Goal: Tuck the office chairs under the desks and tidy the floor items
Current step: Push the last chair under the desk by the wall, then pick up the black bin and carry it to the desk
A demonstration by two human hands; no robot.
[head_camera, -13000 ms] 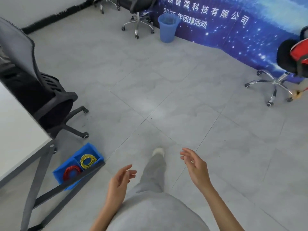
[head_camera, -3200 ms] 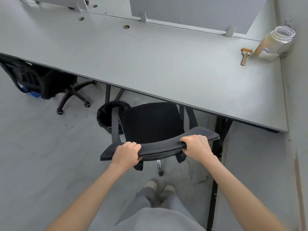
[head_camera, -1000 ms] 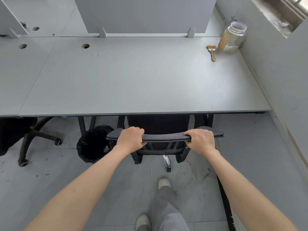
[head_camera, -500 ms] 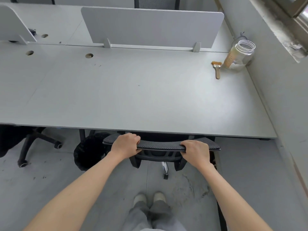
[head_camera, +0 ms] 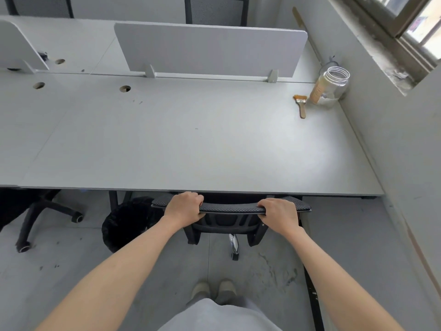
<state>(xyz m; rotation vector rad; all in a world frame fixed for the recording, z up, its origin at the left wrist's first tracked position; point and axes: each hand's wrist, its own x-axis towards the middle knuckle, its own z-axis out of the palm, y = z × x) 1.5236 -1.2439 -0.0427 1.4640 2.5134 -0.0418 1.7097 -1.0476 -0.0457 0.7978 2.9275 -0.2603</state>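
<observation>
A black mesh office chair (head_camera: 230,208) stands right at the front edge of the grey desk (head_camera: 181,144), its seat hidden under the desktop. Only the top of its backrest, the back frame and one chrome leg show. My left hand (head_camera: 183,207) grips the left part of the backrest top. My right hand (head_camera: 278,214) grips the right part. Both arms reach straight forward.
A black bin (head_camera: 127,222) sits under the desk left of the chair. Another black chair (head_camera: 35,211) is tucked further left. On the desk's far right are a glass jar (head_camera: 330,86) and a small brush (head_camera: 301,105). The wall (head_camera: 393,144) is close on the right.
The chair has rolled further under the desk and its backrest now meets the desk edge. Both hands keep their grip. The view has tilted up, showing chairs behind the divider.
</observation>
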